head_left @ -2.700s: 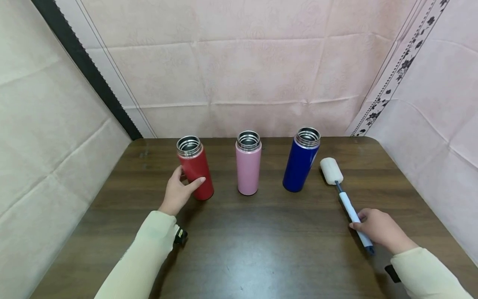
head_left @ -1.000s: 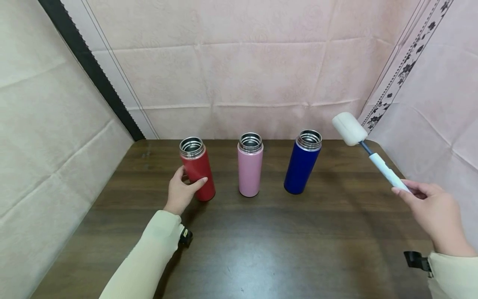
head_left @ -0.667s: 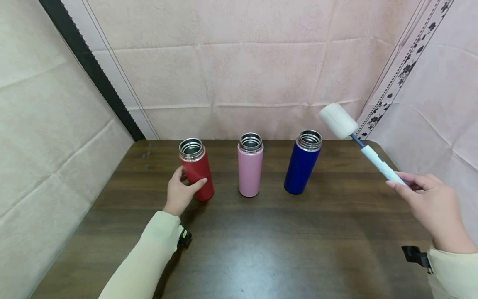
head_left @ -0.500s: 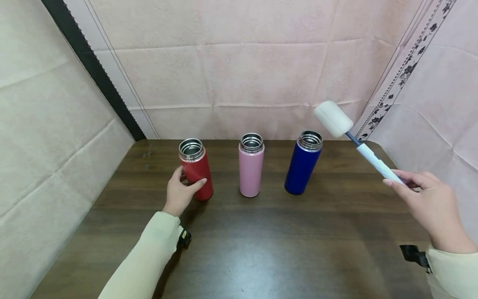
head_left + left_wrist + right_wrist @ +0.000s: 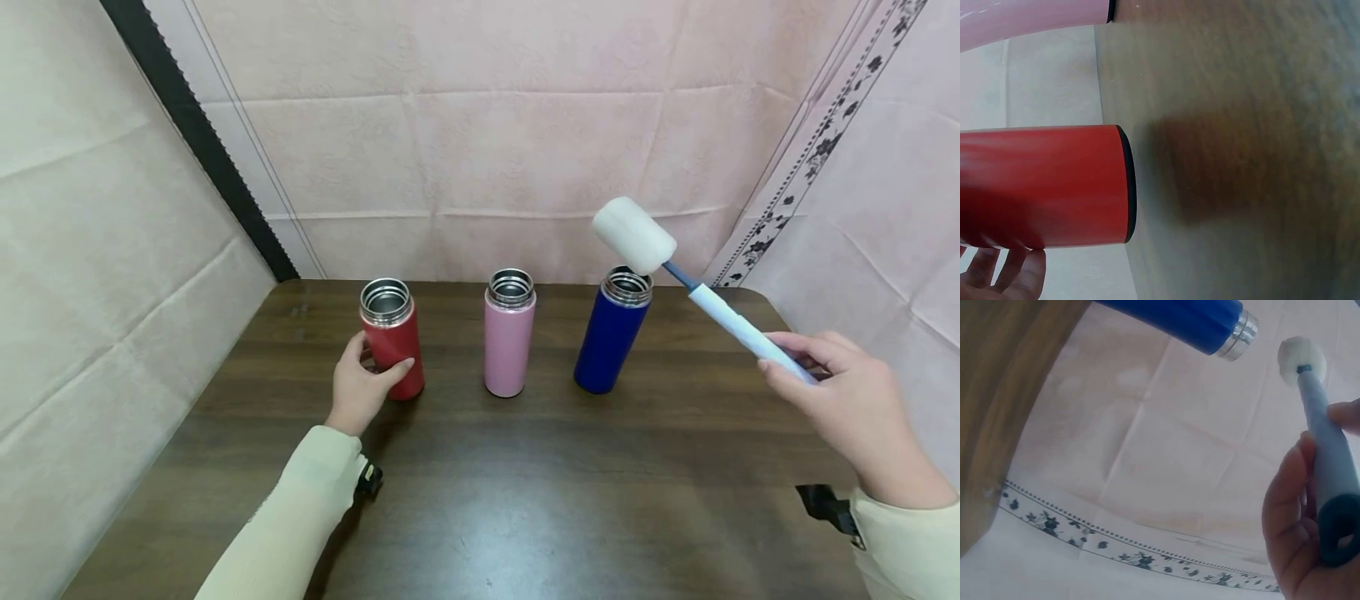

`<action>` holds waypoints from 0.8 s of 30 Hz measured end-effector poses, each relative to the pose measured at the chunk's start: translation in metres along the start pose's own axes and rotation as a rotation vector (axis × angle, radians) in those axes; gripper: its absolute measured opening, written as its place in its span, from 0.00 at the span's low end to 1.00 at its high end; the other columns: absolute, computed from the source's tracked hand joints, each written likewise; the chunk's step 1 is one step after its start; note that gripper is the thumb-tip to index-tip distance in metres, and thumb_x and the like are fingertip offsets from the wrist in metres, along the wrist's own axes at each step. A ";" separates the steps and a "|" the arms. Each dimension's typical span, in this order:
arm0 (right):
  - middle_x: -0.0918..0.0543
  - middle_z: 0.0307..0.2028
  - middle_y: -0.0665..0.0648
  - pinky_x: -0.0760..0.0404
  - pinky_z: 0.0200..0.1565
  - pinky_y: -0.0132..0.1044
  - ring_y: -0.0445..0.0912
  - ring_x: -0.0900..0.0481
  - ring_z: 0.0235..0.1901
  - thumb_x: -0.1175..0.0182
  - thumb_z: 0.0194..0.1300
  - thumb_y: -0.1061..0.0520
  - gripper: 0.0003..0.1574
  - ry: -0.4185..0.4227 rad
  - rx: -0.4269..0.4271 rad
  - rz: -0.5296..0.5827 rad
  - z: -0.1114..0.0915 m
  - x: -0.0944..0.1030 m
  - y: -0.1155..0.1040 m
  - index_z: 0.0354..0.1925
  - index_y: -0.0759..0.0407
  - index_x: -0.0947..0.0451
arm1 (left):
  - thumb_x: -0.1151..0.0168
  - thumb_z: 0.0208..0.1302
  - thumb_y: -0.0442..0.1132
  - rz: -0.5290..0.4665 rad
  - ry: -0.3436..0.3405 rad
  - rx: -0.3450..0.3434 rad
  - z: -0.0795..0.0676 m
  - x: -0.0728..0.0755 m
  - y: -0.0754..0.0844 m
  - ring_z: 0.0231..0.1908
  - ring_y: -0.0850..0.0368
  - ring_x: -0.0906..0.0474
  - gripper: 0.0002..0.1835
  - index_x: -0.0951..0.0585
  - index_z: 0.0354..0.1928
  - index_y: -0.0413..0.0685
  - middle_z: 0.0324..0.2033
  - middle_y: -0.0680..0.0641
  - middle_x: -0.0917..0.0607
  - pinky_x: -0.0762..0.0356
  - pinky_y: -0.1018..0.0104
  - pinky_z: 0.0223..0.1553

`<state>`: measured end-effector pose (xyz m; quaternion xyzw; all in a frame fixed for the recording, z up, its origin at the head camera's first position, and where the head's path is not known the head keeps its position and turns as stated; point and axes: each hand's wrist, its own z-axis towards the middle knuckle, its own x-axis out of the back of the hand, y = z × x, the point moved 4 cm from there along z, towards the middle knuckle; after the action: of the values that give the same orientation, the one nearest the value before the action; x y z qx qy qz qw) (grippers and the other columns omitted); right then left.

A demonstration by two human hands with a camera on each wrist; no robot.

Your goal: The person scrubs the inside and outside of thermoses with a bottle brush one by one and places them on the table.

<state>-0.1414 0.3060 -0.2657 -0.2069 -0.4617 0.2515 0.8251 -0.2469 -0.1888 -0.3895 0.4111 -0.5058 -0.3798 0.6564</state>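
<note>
Gripping the red bottle [image 5: 393, 337] around its body with the left hand [image 5: 358, 387] in the head view. Holding the sponge brush [image 5: 708, 302] by its pale blue handle in the right hand [image 5: 847, 400], clamped between thumb and fingers, raised above the bench [image 5: 487, 500]. Slanting up to the left, with the white sponge head [image 5: 633, 235] overlapping part of the steel mouth of the blue bottle [image 5: 611, 346]. Standing between red and blue, open at the top: the pink bottle [image 5: 510, 346].

Showing, from the left wrist, fingertips against the red bottle's side and its dark base [image 5: 1129, 187] close to the bench; impossible to tell whether touching.

Showing, from the right wrist, fingers curled around the handle above a teal end loop [image 5: 1339, 530], with the sponge head apart from the blue bottle's steel neck [image 5: 1238, 336] and a flowered cloth border [image 5: 1141, 558] below.
</note>
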 end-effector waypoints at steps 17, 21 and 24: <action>0.19 0.34 0.33 0.33 0.29 0.16 0.31 0.28 0.32 0.28 0.52 0.62 0.15 0.084 0.007 0.157 0.002 0.000 -0.033 0.41 0.57 0.15 | 0.29 0.55 0.43 0.024 0.016 -0.036 -0.004 0.001 0.006 0.58 0.45 0.31 0.36 0.33 0.65 0.48 0.59 0.44 0.27 0.26 0.48 0.56; 0.18 0.33 0.34 0.32 0.27 0.17 0.31 0.27 0.30 0.30 0.52 0.66 0.15 0.098 0.019 0.220 0.003 -0.003 -0.037 0.42 0.60 0.15 | 0.28 0.54 0.42 0.031 0.021 -0.049 -0.004 0.001 0.007 0.58 0.45 0.31 0.35 0.32 0.64 0.48 0.58 0.45 0.26 0.26 0.49 0.55; 0.16 0.30 0.37 0.29 0.26 0.17 0.31 0.25 0.26 0.30 0.49 0.72 0.17 0.158 -0.016 0.328 0.003 -0.004 -0.038 0.40 0.65 0.16 | 0.28 0.54 0.42 0.034 0.020 -0.050 -0.006 0.001 0.008 0.58 0.45 0.31 0.36 0.32 0.64 0.48 0.58 0.45 0.26 0.26 0.49 0.56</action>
<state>-0.1375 0.2744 -0.2447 -0.3051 -0.3573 0.3620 0.8051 -0.2404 -0.1854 -0.3826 0.3895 -0.4966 -0.3771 0.6779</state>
